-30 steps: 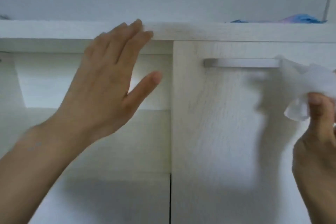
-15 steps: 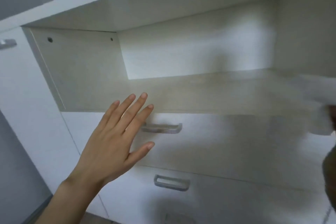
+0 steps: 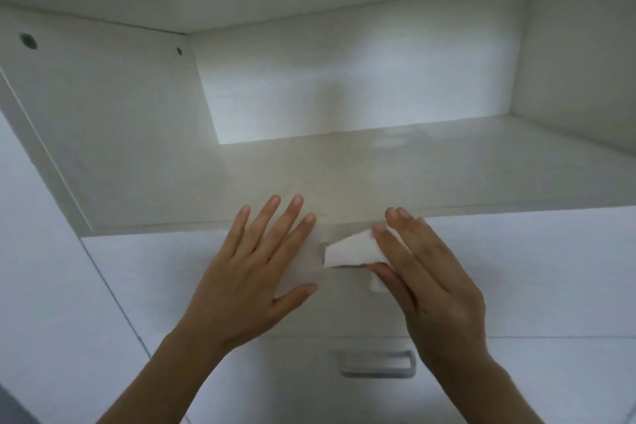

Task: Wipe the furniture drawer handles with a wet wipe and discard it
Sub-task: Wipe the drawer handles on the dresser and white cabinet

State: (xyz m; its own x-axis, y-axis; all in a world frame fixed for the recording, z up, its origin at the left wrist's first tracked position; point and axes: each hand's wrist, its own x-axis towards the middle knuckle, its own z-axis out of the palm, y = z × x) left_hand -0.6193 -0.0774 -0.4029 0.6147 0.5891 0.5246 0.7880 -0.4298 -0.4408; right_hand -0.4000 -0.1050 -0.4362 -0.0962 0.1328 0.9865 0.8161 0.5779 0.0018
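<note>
A white wet wipe (image 3: 349,249) lies folded over the handle of the upper drawer (image 3: 516,272), and it hides most of that handle. My right hand (image 3: 426,268) pinches the wipe between thumb and fingers against the handle. My left hand (image 3: 256,262) rests flat with spread fingers on the drawer front just left of the wipe. A second metal handle (image 3: 377,364) shows on the lower drawer, below and between my hands.
An open white shelf compartment (image 3: 378,169) sits directly above the drawers, its front edge just above my fingertips. A white side panel (image 3: 41,286) stands to the left. A dark strip of floor shows at the bottom left corner.
My view dropped from the upper cabinet door to the drawers. My right hand brought the wipe onto the upper drawer handle. My left hand settled flat on the drawer front.
</note>
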